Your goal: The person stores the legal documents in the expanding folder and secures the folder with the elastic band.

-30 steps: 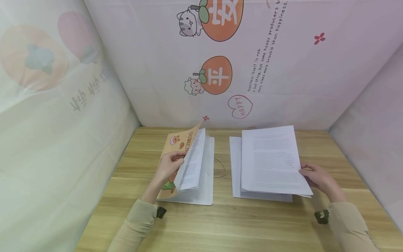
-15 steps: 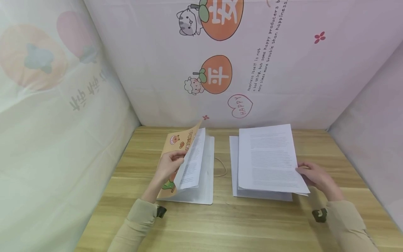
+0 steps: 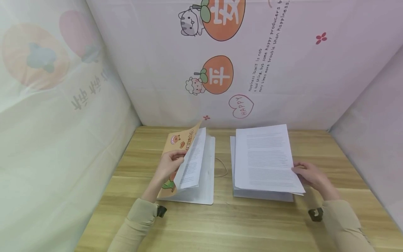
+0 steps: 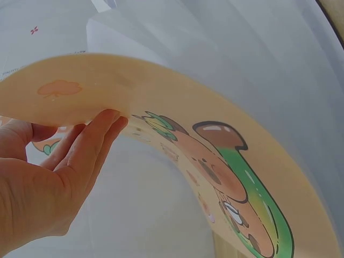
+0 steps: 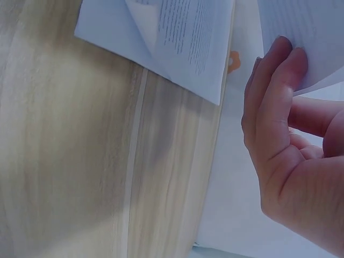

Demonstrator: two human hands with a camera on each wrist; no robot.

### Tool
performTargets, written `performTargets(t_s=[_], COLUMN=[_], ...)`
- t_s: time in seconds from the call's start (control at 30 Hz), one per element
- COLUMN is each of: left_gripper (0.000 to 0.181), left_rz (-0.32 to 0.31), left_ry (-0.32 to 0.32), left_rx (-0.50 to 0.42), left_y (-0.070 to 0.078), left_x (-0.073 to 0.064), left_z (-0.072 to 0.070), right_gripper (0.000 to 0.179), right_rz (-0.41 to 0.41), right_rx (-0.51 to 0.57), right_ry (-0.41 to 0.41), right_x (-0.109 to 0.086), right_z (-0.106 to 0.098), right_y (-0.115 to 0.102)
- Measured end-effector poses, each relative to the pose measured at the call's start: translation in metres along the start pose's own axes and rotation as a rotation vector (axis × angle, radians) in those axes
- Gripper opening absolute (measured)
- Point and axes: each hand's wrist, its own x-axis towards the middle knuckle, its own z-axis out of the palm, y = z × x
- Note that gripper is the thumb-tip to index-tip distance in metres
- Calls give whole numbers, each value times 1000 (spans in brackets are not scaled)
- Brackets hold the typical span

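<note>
On the left lies a folder with an orange, cartoon-printed cover (image 3: 183, 137), lifted and bowed. My left hand (image 3: 167, 165) pinches the cover near the middle of its free edge; in the left wrist view the fingers (image 4: 88, 142) lie against the curved cover. Printed sheets (image 3: 192, 166) stand tilted inside, over the folder's pale back (image 3: 206, 178). To the right, my right hand (image 3: 311, 175) holds several printed sheets (image 3: 264, 157) by their right edge, thumb on the front. They are raised at an angle over more papers (image 3: 264, 195) on the table.
An elastic cord (image 3: 225, 168) loops out from the folder's right edge, between the two paper groups. The wooden table (image 3: 239, 227) is bounded by a printed white cloth (image 3: 163, 87) at the back and cloth on both sides. Dark bands (image 3: 161, 211) sit at the wrists.
My right hand has moved left with the raised sheets, which now cover more of the papers beneath. My left hand and the orange cover stay in place.
</note>
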Motion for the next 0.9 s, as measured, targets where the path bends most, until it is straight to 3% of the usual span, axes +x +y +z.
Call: performTargets(t_s=[0.9], left_gripper=[38], left_rz=[-8], left_ry=[6], left_rx=[-27], left_y=[0], left_x=[-2], left_z=[-2], right_gripper=[49], right_rz=[-43], right_rx=[18], right_ry=[-17], right_x=[11], right_z=[24], right_y=[-16])
